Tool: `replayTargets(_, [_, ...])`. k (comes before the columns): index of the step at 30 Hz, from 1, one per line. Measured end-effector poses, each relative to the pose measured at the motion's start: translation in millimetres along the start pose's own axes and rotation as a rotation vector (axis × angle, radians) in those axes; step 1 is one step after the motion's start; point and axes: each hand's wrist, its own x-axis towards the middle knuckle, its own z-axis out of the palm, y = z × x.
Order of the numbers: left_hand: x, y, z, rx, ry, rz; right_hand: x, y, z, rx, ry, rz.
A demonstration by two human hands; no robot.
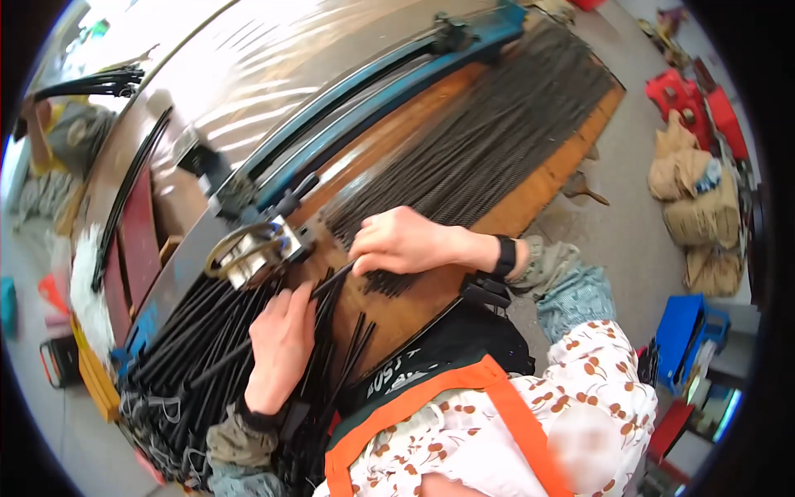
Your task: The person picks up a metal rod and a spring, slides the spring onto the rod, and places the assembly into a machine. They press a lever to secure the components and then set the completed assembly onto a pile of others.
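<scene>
My right hand (pixel 399 240) is closed, its fingers pinching the upper end of a thin black tube (pixel 333 281). Lower on the same tube, my left hand (pixel 283 344) has its fingers bent around it. The tube slants up to the right between both hands. Just beyond my left hand sits a metal device (pixel 257 255) with a curved hose and blue fittings. Under and left of that hand lies a heap of black tubes (pixel 178 348). A wide layer of long, dark, thin strands (pixel 489 137) stretches away beyond my right hand.
Two long blue rails (pixel 331 120) run along the table behind the device. More black tubes (pixel 132 195) lie at the table's left side. Another person (pixel 70 137) stands far left, holding a black bundle. Brown sacks (pixel 700 207) and a blue crate (pixel 683 344) stand on the right.
</scene>
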Motion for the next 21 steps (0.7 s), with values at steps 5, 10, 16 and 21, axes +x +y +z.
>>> replayTargets(5, [19,17,-24,0.006,-0.095,0.001,-1,-8,-10,-0.043,0.056,-0.09])
replayTargets(10, [40,22,-38,0.003,-0.251,0.018,-15,-11,-17,-0.326,0.088,-0.169])
replayTargets(16, [64,31,-43,-0.015,-0.216,0.055,-29,-13,-42,-0.504,0.261,-0.268])
replayTargets(21, [74,41,-39,-0.139,-0.193,0.056,-31,-17,-39,-0.14,0.355,-0.115])
